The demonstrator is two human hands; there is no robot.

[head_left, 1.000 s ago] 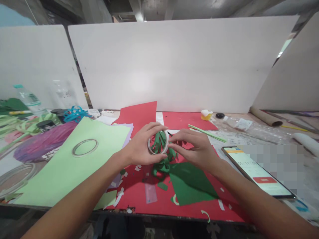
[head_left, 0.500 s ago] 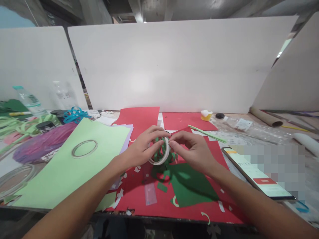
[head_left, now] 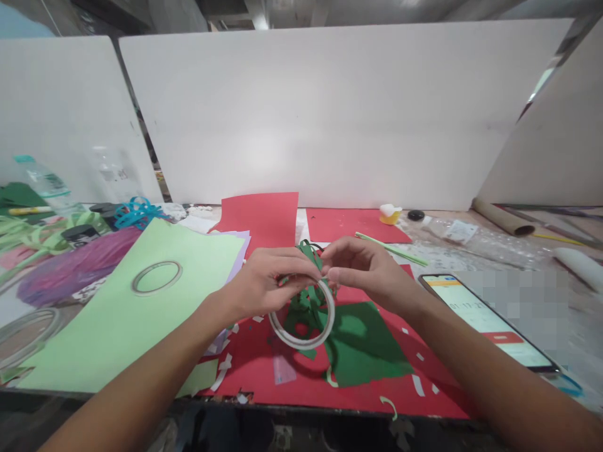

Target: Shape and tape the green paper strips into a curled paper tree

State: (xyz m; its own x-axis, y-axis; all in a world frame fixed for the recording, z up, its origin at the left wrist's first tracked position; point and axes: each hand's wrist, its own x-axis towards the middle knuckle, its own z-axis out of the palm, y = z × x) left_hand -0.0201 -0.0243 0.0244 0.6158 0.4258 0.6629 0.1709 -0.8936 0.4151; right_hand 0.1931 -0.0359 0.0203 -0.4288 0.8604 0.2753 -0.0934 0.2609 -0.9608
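Observation:
My left hand [head_left: 273,279] grips a roll of white tape [head_left: 304,344] by its upper rim, and the ring hangs below the fingers. Close against it, my right hand [head_left: 365,270] has thumb and forefinger pinched together at the top of the roll; whatever lies in that pinch is too small to make out. Behind the roll and partly hidden by it stands a bunch of curled green paper strips [head_left: 308,301]. Under my hands a dark green paper sheet [head_left: 367,345] lies on red paper [head_left: 282,395], with small paper scraps around.
A light green sheet [head_left: 108,326] at left carries another tape roll [head_left: 157,278]. At right lie a phone [head_left: 490,326], green paper sticks [head_left: 391,249] and a clear plastic bottle [head_left: 485,238]. A yellow pot [head_left: 390,215] stands near the white partition [head_left: 330,113].
The tape roll has turned to face me more and hangs lower. My left hand has shifted its grip to the roll's top, while my right hand stays close beside it.

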